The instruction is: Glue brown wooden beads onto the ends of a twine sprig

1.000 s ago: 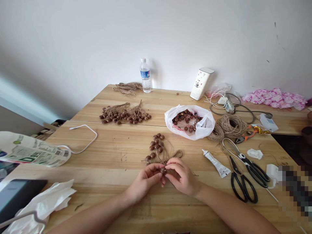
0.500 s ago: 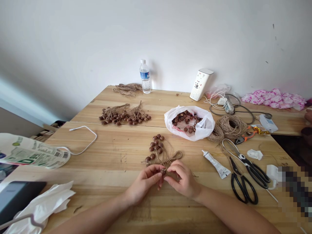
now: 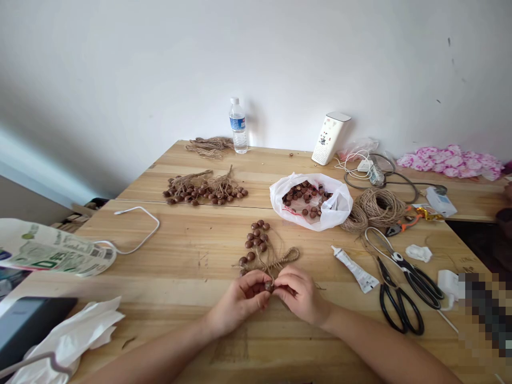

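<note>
Between the fingers of my left hand (image 3: 242,298) is a round brown nut (image 3: 269,286), seemingly a macadamia shell. My right hand (image 3: 300,293) pinches at the thin twine (image 3: 272,276) by that nut; its fingertips partly hide the strand. Just beyond my hands lies a braided twine loop (image 3: 288,257) with loose strands. Several brown nuts (image 3: 256,240) on strings rest beside the braid, to its left. Behind them is a white plastic bag (image 3: 311,218), its mouth spread, holding more loose nuts (image 3: 306,194).
Finished-looking bunches of nuts on twine (image 3: 206,189) lie at back left, near a water bottle (image 3: 239,130). At right are twine coils (image 3: 378,208), pliers (image 3: 402,224), a white tube (image 3: 354,270), black scissors (image 3: 396,304) and black-and-white scissors (image 3: 418,277). Left holds a white cable (image 3: 150,234).
My fingers have shifted slightly around the nut, which now shows more plainly between them. My right fingertips have curled in closer. Other things on the table stay put.
</note>
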A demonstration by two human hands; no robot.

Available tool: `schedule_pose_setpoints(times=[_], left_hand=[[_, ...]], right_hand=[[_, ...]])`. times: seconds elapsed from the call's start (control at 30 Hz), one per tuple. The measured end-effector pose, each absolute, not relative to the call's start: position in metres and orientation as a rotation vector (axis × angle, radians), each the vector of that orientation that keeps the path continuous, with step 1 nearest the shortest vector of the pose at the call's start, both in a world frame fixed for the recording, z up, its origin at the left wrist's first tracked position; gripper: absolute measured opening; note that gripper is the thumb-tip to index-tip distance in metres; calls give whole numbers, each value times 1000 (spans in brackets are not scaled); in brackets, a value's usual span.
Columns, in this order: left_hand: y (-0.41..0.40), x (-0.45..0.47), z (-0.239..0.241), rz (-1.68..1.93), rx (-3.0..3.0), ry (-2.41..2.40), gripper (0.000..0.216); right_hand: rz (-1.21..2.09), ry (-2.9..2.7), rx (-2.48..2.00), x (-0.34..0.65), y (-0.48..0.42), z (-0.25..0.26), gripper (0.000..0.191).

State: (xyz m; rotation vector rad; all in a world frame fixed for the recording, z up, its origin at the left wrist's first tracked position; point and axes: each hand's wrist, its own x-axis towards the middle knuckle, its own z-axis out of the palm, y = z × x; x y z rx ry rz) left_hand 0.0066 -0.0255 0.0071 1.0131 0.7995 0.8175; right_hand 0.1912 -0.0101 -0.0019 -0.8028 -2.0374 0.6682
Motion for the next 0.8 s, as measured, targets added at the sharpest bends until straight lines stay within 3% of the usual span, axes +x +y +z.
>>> schedule_pose_setpoints(times=[0.37, 0.6, 0.8], left_hand=[[-28, 7, 5, 807, 1129, 873, 20], [-32, 7, 1, 893, 1286, 1171, 8], [-34, 7, -4, 891, 1276, 1268, 8]], right_hand=[[670, -2042, -808, 190, -11, -6, 8], [730, -2107, -840, 193, -12, -1, 14], [658, -1797, -1070, 202, -5, 2, 12]])
